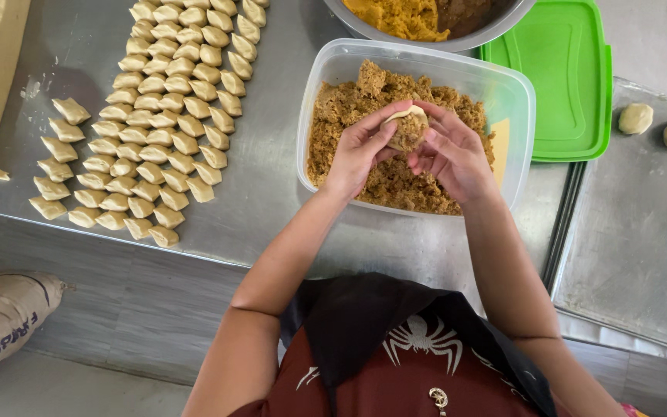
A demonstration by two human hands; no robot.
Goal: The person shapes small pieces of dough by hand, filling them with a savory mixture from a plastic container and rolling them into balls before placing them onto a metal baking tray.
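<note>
Surface: steel table (272, 193).
Left hand (360, 150): cupped, clamped on dough (408, 127).
Right hand (453, 154): fingers pinched the dough.
Tub (519, 100): held brown filling (349, 108).

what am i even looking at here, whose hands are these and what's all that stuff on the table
This is a single picture from a camera worn on a person's head, looking down at their own two bare hands. No machine is involved. The left hand and right hand together hold a small dough piece packed with brown crumbly filling, above a clear plastic tub of the same filling. On the metal table, to the left, lie rows of small cut dough pieces. Behind the tub are a metal bowl and a green lid. Two dough balls sit on a tray at the right.
</note>
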